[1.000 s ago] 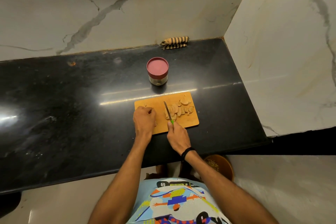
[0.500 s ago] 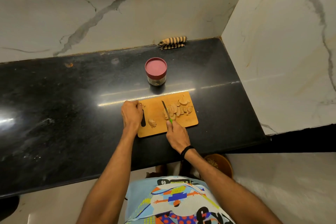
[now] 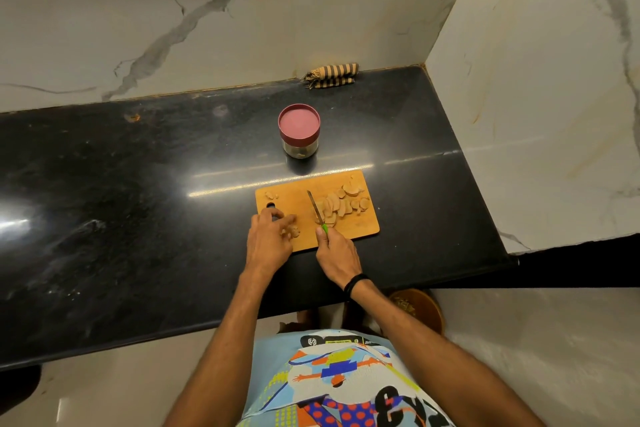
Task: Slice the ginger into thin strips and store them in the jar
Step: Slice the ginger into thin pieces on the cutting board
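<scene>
Right hand grips the green handle of the knife. The blade points away from the person and lies on the cutting board, with its right side against the pile of ginger slices. Left hand is at the board's near-left corner, fingers curled onto a ginger chunk and touching it. Cannot tell if it's actually pinched. The chunk sits just left of the blade, between the 2 hands. 1 small ginger bit lies at the board's far-left corner.

The jar has its maroon lid on and stands just behind the board, not touching it. The board's near edge is close to the front edge of the desk. There is wide open desk to the left and a narrower strip to the right before the side wall. A striped cloth lies against the back wall.
</scene>
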